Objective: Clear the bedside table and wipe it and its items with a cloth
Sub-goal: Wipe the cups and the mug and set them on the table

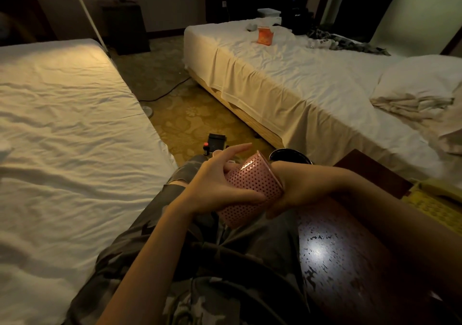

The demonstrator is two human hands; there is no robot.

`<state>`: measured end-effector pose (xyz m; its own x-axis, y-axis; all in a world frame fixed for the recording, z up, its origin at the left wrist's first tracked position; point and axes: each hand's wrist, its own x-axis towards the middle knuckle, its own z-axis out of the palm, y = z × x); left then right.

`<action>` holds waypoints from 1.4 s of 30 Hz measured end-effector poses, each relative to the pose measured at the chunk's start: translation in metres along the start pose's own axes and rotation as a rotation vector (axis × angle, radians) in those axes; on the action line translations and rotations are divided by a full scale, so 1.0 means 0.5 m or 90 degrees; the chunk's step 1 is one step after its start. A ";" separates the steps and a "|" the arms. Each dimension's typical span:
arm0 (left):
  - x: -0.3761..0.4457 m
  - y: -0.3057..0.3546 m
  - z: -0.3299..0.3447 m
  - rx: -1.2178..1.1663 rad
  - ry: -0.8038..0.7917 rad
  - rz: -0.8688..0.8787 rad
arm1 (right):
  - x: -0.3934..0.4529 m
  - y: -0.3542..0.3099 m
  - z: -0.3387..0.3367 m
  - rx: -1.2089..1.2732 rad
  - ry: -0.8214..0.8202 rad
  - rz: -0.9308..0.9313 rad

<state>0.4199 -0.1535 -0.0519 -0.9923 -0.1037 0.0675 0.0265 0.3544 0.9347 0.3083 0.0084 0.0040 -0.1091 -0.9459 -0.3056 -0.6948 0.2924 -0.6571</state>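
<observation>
I hold a pink perforated cup [252, 187] on its side above my lap. My left hand [220, 182] grips its body from the left, with the thumb laid across it and the index finger stretched out. My right hand [297, 189] wraps round the cup's wide rim end, its fingertips hidden behind the cup. The dark glossy bedside table [342, 254] is at lower right, below my right forearm. A yellow cloth [440, 204] lies at its far right side.
A dark round container [291, 155] stands just beyond my hands. On the patterned carpet sit a black box [217, 140] and a small bottle [206, 148]. White beds flank me left [62, 137] and right [312, 79]; an orange pack [265, 34] lies on the right one.
</observation>
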 end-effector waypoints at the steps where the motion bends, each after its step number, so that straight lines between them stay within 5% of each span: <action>1: 0.009 -0.003 -0.001 -0.054 -0.015 -0.050 | -0.002 -0.001 0.000 0.021 0.000 -0.008; 4: 0.021 -0.005 -0.006 -0.203 0.033 -0.204 | -0.004 -0.006 0.002 -0.079 0.072 -0.058; 7: 0.022 -0.008 -0.002 -0.309 0.047 -0.296 | 0.000 -0.012 0.007 -0.361 0.172 -0.121; 10: 0.021 -0.007 0.005 -0.430 0.085 -0.334 | 0.011 -0.030 0.036 -0.500 0.159 -0.091; 18: 0.018 -0.021 0.030 -0.516 0.144 -0.352 | 0.021 -0.088 0.070 -0.385 0.068 0.016; 24: 0.018 -0.016 0.037 -0.620 0.227 -0.261 | 0.023 -0.102 0.033 -0.223 0.040 0.023; 27: 0.016 -0.017 0.030 -0.669 0.243 -0.167 | 0.006 -0.125 0.004 -0.298 0.128 -0.049; 32: 0.011 -0.021 0.037 -0.709 0.198 -0.076 | -0.050 -0.154 -0.016 -0.366 0.454 -0.150; 36: 0.010 -0.021 0.024 -0.715 0.244 -0.083 | -0.039 -0.153 0.027 -0.413 0.212 0.029; 42: 0.013 -0.026 0.000 -0.728 0.343 -0.068 | 0.035 -0.107 0.087 -0.498 0.205 -0.023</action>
<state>0.4129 -0.1588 -0.0635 -0.8285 -0.5409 -0.1446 0.3055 -0.6531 0.6929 0.3744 -0.0176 0.0040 -0.1922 -0.9814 -0.0043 -0.9806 0.1919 0.0401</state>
